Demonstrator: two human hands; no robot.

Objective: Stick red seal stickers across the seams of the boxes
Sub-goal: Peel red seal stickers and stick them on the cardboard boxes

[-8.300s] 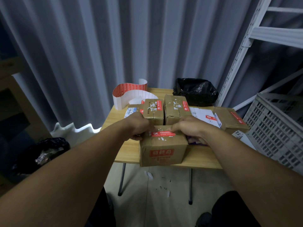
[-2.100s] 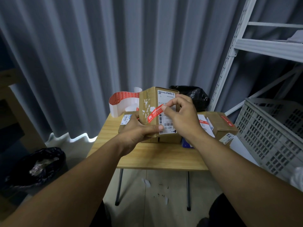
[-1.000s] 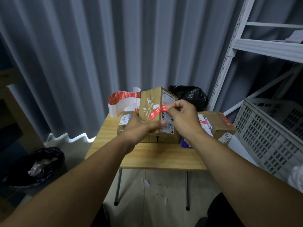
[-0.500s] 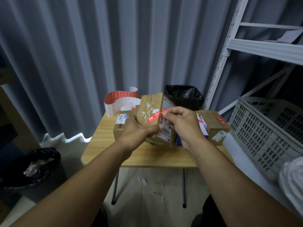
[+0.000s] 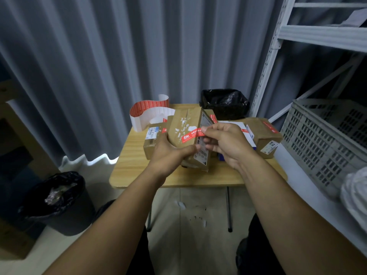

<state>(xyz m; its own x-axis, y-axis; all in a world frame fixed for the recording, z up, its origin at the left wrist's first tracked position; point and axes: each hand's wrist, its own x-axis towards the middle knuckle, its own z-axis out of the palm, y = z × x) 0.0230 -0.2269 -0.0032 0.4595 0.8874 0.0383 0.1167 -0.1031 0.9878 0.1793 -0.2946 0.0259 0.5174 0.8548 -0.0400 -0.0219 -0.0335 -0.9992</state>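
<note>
My left hand [image 5: 168, 153] grips a brown cardboard box [image 5: 187, 126] from below and tilts it up over the wooden table [image 5: 131, 165]. A red seal sticker [image 5: 191, 134] lies across the box's upper face, its left end on the cardboard. My right hand [image 5: 224, 141] pinches the sticker's right end at the box's edge, next to a white shipping label [image 5: 203, 139]. A curled strip of red stickers on white backing [image 5: 147, 113] stands at the table's back left.
Other sealed boxes sit behind: one at left [image 5: 152, 139], one at right [image 5: 264, 135]. A black bag [image 5: 224, 103] lies at the table's back. A grey plastic crate [image 5: 325, 139] and white shelving [image 5: 278, 46] stand right; a black-lined bin [image 5: 57, 199] stands on the floor left.
The box has come lower and tilted further back toward the table. My right hand has drawn the sticker down onto its face. The view has dipped downward.
</note>
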